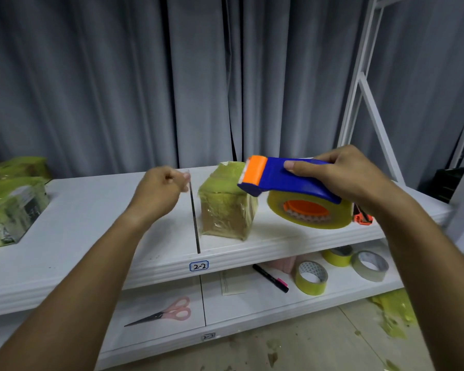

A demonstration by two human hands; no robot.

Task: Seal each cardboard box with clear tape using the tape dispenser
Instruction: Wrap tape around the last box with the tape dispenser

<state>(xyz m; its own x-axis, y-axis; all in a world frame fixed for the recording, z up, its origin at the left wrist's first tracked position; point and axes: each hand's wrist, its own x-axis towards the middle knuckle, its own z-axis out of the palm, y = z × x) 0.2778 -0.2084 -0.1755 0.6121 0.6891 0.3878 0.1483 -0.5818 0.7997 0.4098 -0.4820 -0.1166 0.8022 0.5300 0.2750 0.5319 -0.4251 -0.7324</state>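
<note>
A small cardboard box (pixel 227 207), wrapped in yellowish clear tape, stands on the upper white shelf (pixel 91 223). My right hand (pixel 343 175) grips the blue and orange tape dispenser (pixel 284 179), held in the air just right of the box, its big roll of clear tape (pixel 310 210) hanging below. My left hand (pixel 161 192) hovers left of the box with fingers curled, pinching what looks like a clear tape end near the thumb. Several more taped boxes (pixel 11 207) sit at the far left.
On the lower shelf (pixel 252 314) lie pink scissors (pixel 166 314), a black marker (pixel 271 278), paper and three tape rolls (pixel 311 278). An orange tool (pixel 362 216) lies behind the dispenser. A white frame (pixel 364 84) stands right. Tape scraps (pixel 394 314) litter the floor.
</note>
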